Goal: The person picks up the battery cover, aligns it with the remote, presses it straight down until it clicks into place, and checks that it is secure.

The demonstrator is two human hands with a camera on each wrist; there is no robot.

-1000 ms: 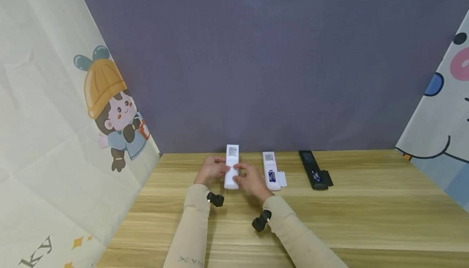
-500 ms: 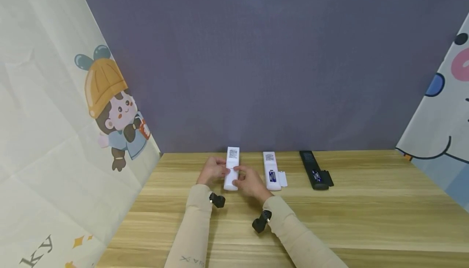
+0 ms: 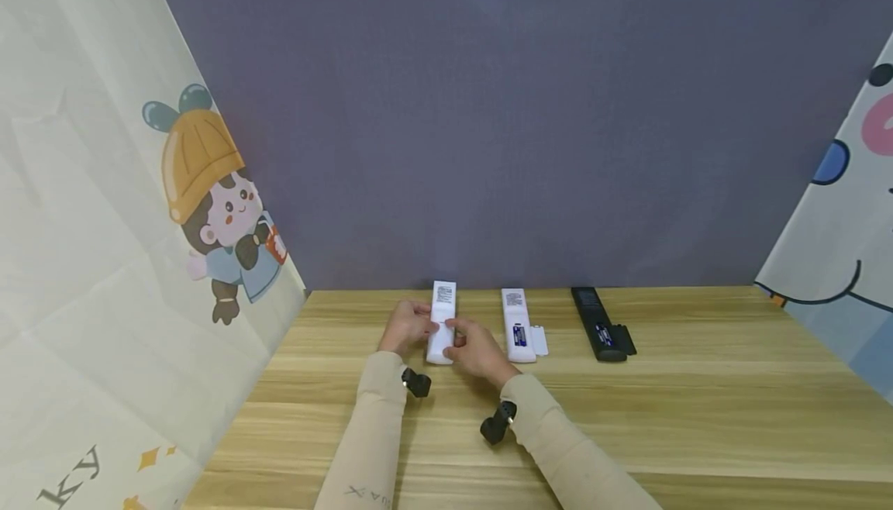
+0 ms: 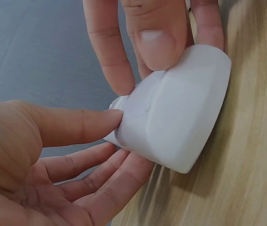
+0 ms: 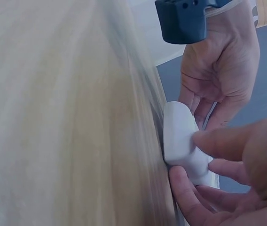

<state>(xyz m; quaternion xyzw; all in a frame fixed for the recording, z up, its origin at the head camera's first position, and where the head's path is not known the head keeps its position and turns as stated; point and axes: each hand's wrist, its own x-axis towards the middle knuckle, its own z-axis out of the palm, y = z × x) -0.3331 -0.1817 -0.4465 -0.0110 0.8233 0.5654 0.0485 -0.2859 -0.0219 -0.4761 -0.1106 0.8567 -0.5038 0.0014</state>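
Observation:
Both hands hold a white remote control [image 3: 444, 294], back side up, a printed label on its far end. From its left, my left hand [image 3: 405, 327] grips it; in the left wrist view the thumb [image 4: 84, 126] lies on top with fingers underneath. My right hand [image 3: 483, 352] pinches the near half from the right; the right wrist view has its thumb [image 5: 223, 141] on the back and fingers along the edge. The battery cover looks to be in place, though fingers partly hide it. Whether the remote touches the table is unclear.
To the right lies a second white remote [image 3: 514, 311], its battery bay uncovered and a white cover [image 3: 539, 341] beside it. Farther right is a black remote [image 3: 589, 308] with batteries exposed and a black cover [image 3: 623, 339] alongside. A grey backdrop [image 3: 446, 122] stands behind the wooden table [image 3: 670, 425].
The held remote has shifted slightly toward me, its far end lower in view. My left hand has moved a little right; the right thumb sits slightly nearer the remote's near end.

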